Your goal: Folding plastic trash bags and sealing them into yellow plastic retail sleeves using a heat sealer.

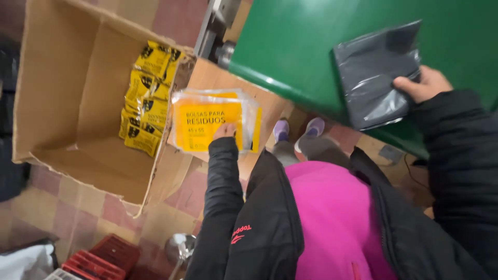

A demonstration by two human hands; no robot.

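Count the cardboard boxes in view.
1: a big open cardboard box on the floor at left, holding yellow packets. Others may be hidden outside the frame.

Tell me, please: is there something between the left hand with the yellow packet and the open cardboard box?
Nothing visible stands between them. The left hand holds the clear packet with the yellow label over the box's flap, just beside the open cardboard box. Inside, yellow packets lie against the near wall; the remaining floor looks bare.

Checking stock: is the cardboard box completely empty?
No, the cardboard box holds a row of yellow packets against its right wall.
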